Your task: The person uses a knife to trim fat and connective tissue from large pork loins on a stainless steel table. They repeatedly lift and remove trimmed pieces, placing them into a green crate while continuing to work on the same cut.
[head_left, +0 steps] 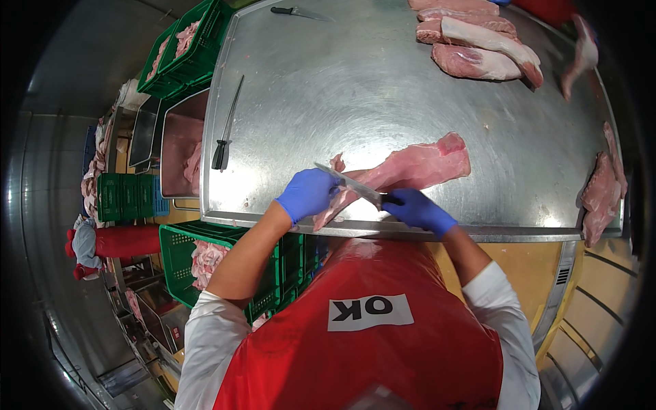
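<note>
A long cut of pale pink meat (427,164) lies slantwise across the near part of the steel table (328,82). In my right hand (420,210), gloved in blue, is the black handle of a knife (362,188). Its blade points left and away from me, over the narrow left end of the meat. My left hand (309,195), in a blue glove too, is closed at that end, with its fingertips partly hidden beside the blade. Just beyond the blade sits a small scrap of meat (337,162).
A sharpening steel (229,123) and another knife (301,12) lie on the table. Several meat cuts (478,61) rest at far right, others (601,195) at the right edge. Green crates (174,256) and a steel bin (183,150) stand left. Another person (123,240) is farther left.
</note>
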### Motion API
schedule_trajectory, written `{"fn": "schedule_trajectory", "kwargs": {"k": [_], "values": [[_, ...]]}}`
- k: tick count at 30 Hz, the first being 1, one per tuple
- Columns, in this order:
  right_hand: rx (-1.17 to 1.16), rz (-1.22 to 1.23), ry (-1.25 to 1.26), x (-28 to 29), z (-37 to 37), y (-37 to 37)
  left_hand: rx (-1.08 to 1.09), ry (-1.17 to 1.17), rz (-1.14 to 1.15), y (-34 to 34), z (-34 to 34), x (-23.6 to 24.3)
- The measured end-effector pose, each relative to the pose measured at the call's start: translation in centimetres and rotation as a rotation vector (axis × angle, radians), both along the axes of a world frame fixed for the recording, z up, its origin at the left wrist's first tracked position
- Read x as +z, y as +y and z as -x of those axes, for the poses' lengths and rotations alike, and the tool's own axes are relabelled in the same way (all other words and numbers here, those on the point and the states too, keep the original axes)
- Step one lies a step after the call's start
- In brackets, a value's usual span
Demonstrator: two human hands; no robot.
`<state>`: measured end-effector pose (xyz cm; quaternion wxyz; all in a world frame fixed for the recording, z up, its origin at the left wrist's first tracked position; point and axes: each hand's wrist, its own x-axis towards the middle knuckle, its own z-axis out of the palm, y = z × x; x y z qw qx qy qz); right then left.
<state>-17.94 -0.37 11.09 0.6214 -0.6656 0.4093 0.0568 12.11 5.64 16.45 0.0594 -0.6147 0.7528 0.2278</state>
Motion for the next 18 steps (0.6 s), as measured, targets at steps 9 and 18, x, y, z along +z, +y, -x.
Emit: {"fn": "schedule_trajectory", "kwargs": {"k": [9,18], "values": [[0.024,0.167,-0.119,-3.2,3.6,1.2,0.058,-0.026,-0.049,0.9,-0.6,1.1],[-0.026,-0.08,-0.068,-0.9,-3.0,1.4,0.094,-0.042,-0.079,0.5,-1.5,3.8]]}}
